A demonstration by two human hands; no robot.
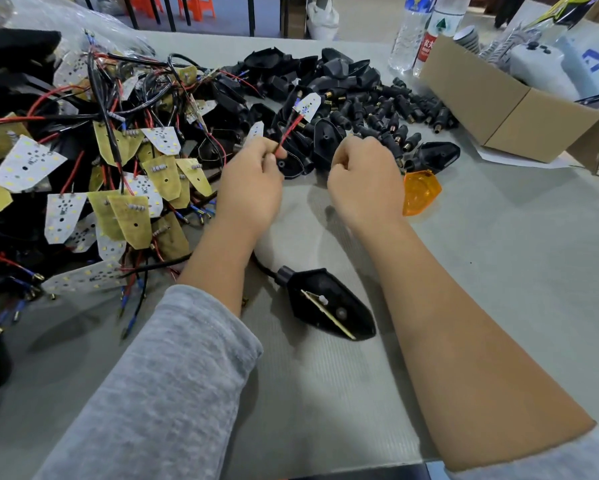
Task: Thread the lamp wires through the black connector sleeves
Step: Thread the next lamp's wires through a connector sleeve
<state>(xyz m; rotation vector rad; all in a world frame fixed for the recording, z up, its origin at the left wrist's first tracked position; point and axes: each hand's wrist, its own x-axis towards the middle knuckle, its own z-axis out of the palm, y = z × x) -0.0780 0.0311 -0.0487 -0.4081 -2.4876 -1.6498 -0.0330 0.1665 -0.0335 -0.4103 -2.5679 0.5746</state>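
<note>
Toward the middle of the worktop (499, 271), slightly to its far side, both hands work close together.

Left hand (249, 188): fingers curled, pinching the red lamp wire (289, 131) near its lower end. The wire rises to a small white LED board (306, 105), held tilted above the black parts.

Right hand (364, 181): fingers curled into a fist just beside the left; what it holds, if anything, is hidden by the knuckles. A sleeve may be inside, but this cannot be told.

Stock, far side of the worktop: loose heap of black connector sleeves (395, 112) with brass tips, next to a cardboard box (499, 109).

Stock, left edge: tangled pile of wired boards (118, 174), white and yellow faces.

Near edge, between the forearms: one black lamp housing (329, 303) with cable attached. An orange lens (419, 192) lies beside the right hand.

Step in hand, by judgement: presenting a wire end for threading.

Next move calls for: aligning the wire tip with a sleeve bore, keeping the strands together, then feeding it through.
</note>
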